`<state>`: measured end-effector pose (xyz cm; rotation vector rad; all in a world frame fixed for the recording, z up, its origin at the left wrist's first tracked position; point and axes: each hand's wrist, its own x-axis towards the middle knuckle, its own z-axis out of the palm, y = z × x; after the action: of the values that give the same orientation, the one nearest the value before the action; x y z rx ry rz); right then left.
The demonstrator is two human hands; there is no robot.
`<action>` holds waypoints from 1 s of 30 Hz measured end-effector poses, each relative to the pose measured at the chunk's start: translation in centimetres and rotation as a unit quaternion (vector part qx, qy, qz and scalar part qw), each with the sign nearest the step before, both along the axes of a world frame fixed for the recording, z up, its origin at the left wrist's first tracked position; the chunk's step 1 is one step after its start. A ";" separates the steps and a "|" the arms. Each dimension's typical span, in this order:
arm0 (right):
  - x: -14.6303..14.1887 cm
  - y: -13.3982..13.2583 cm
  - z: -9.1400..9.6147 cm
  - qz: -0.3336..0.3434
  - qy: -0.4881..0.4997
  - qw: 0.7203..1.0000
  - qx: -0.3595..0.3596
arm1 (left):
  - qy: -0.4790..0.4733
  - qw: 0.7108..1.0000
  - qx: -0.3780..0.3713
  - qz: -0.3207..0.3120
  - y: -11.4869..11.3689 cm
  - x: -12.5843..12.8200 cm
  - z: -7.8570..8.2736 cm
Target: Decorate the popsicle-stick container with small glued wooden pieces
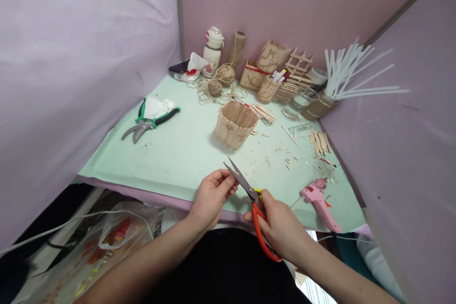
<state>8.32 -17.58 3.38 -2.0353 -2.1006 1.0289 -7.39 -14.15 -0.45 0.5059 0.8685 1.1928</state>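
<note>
My right hand (pixel 276 221) is closed around the red-orange handles of a pair of scissors (pixel 245 184), whose blades are slightly apart and point up and left. My left hand (pixel 215 194) is closed in a pinch beside the blades. A tiny pale bit shows at its fingertips near the blades, too small to name. Just beyond both hands stands an upright basket (pixel 233 126) made of craft sticks set side by side.
Pruning shears (pixel 142 126) lie at left. At right are a pink glue gun (pixel 320 202), a bundle of craft sticks (pixel 319 142) and scattered wood scraps. Behind stand twine balls (pixel 214 88), a bottle (pixel 213 52), a pen holder (pixel 268 90) and white glue sticks (pixel 344 73).
</note>
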 end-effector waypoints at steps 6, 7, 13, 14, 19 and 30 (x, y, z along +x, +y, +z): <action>0.4 0.3 -0.1 0.001 -0.002 1.000 -0.001 | 0.020 1.000 -0.019 -0.004 0.2 0.1 -0.1; 0.5 0.3 -0.3 0.002 -0.017 1.000 0.004 | 0.022 0.999 -0.023 -0.006 0.3 0.1 -0.1; 0.3 0.2 -1.2 -0.017 -0.060 0.997 0.035 | -0.038 0.997 -0.066 -0.011 0.4 0.2 0.5; 0.1 0.2 -1.2 -0.023 -0.055 0.998 0.034 | -0.050 0.996 -0.070 -0.013 0.4 0.3 0.5; -0.4 0.1 -0.7 -0.039 -0.011 0.999 0.006 | -0.035 0.998 -0.048 -0.010 0.7 0.4 0.4; 1.3 0.4 2.6 0.019 0.120 0.984 -0.133 | 0.138 0.981 0.048 -0.126 2.1 -1.2 1.4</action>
<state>9.58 -17.22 5.98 -1.8608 -1.9766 1.5508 -8.62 -12.08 0.95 0.8498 0.9519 0.9479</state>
